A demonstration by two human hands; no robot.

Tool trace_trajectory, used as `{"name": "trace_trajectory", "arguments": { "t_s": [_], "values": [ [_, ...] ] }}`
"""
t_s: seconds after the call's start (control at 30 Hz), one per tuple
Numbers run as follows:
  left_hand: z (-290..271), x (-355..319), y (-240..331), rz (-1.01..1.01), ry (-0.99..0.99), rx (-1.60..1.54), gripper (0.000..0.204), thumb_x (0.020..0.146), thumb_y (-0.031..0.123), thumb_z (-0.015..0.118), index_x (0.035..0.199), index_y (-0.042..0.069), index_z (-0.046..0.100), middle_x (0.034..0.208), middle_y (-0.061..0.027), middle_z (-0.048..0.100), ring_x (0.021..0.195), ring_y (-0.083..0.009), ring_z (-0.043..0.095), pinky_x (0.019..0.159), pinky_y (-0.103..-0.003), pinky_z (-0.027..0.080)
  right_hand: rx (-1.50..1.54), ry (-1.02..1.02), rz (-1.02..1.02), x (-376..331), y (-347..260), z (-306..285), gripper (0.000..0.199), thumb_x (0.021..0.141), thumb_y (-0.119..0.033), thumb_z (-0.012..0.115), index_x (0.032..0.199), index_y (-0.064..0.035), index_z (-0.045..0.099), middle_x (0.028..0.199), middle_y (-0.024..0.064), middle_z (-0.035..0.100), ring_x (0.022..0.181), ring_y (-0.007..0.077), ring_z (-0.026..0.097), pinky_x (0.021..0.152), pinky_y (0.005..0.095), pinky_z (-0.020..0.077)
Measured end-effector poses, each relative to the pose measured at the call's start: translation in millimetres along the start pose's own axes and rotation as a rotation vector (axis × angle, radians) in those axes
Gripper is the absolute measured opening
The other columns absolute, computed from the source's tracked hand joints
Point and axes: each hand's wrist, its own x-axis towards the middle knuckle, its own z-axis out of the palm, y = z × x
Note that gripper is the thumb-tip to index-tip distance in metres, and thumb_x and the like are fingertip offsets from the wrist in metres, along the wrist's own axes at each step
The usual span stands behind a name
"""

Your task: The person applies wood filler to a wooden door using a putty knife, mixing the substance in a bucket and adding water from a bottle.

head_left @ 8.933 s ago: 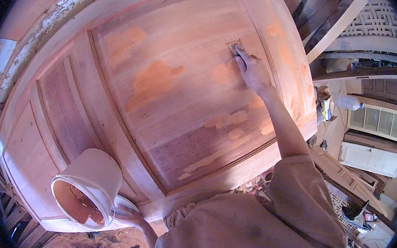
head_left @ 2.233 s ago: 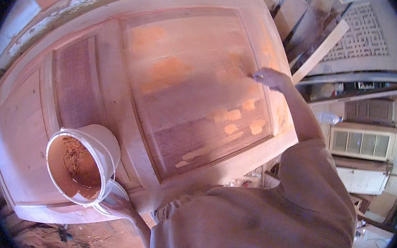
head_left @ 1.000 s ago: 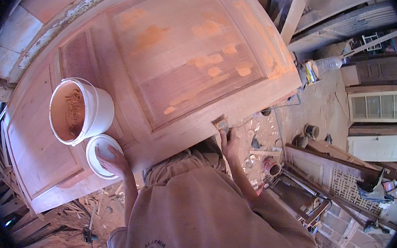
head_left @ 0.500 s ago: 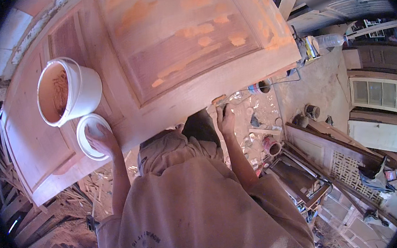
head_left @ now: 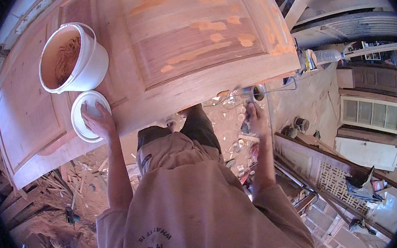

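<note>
A large wooden panelled door lies in front of me, with patches of orange filler on it. My left hand is on a round white lid, its fingers curled over the inner face. Just beyond the lid, a white bucket stands tilted in view, reddish-brown crumbly stuff inside. My right hand is off the door's near edge, above the floor. Blurred, it is closed round a thin tool that looks like a putty knife. A small orange lump sits at the door's edge.
An open tin stands on the littered floor beyond my right hand. At the right are a lattice panel, a white glazed frame and a clear plastic bottle. Scrap wood is heaped at the left.
My right hand has swung right, away from the orange lump at the door's edge. My left hand stays on the lid. The whole view has shifted, with the bucket higher in it.
</note>
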Motion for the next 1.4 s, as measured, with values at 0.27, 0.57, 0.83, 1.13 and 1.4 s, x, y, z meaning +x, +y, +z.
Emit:
{"name": "trace_trajectory", "arguments": {
  "t_s": [0.27, 0.57, 0.83, 1.13, 1.4],
  "values": [
    [-24.1, -6.3, -54.6, 0.034, 0.171, -0.454, 0.04, 0.098, 0.017, 0.059, 0.128, -0.007, 0.051, 0.129, -0.0225, 0.057, 0.121, -0.0351, 0.055, 0.104, -0.044, 0.042, -0.861, -0.302, -0.32, 85.2, -55.6, -19.8, 0.034, 0.096, -0.032, 0.06, 0.099, 0.002, 0.063, 0.087, 0.022, 0.069, 0.08, 0.0335, 0.069, 0.072, 0.0456, 0.0515],
    [-52.1, 53.6, -196.0, -0.129, 0.262, -0.109, 0.053, 0.095, 0.031, 0.06, 0.13, -0.008, 0.049, 0.13, -0.028, 0.054, 0.123, -0.043, 0.051, 0.105, -0.049, 0.04, -0.979, -0.428, -0.365, 57.8, -105.5, 41.9, 0.025, 0.091, -0.03, 0.068, 0.095, -0.0054, 0.066, 0.071, 0.0118, 0.066, 0.063, 0.0207, 0.065, 0.062, 0.0363, 0.0504],
    [-41.3, 74.4, -187.1, -0.214, 0.015, 0.239, 0.062, 0.095, 0.046, 0.052, 0.135, 0.0, 0.047, 0.141, -0.0182, 0.048, 0.134, -0.0345, 0.043, 0.112, -0.056, 0.027, -0.942, -0.585, -0.454, 14.8, -128.8, 142.9, 0.027, 0.089, -0.033, 0.071, 0.092, -0.0069, 0.067, 0.074, 0.0139, 0.065, 0.067, 0.0276, 0.065, 0.063, 0.0387, 0.0496],
    [-44.8, 77.7, -179.3, -0.25, 0.034, 0.234, 0.064, 0.094, 0.045, 0.054, 0.137, -0.001, 0.044, 0.142, -0.0212, 0.045, 0.136, -0.0354, 0.04, 0.114, -0.057, 0.025, -0.284, -0.773, -0.332, -4.1, -201.0, 273.7, 0.016, 0.098, -0.017, 0.059, 0.103, -0.0025, 0.059, 0.072, 0.0002, 0.052, 0.065, 0.0095, 0.051, 0.06, 0.0281, 0.0436],
    [-46.5, 77.5, -176.3, -0.249, 0.091, 0.201, 0.064, 0.094, 0.043, 0.055, 0.137, -0.003, 0.044, 0.144, -0.0226, 0.045, 0.138, -0.0349, 0.039, 0.115, -0.056, 0.024, -0.51, -0.25, -1.334, -18.5, -324.3, 399.5, 0.035, 0.094, 0.0, 0.052, 0.128, -0.0101, 0.056, 0.095, 0.0126, 0.055, 0.075, 0.0258, 0.062, 0.069, 0.0375, 0.0527]
  ]
}}
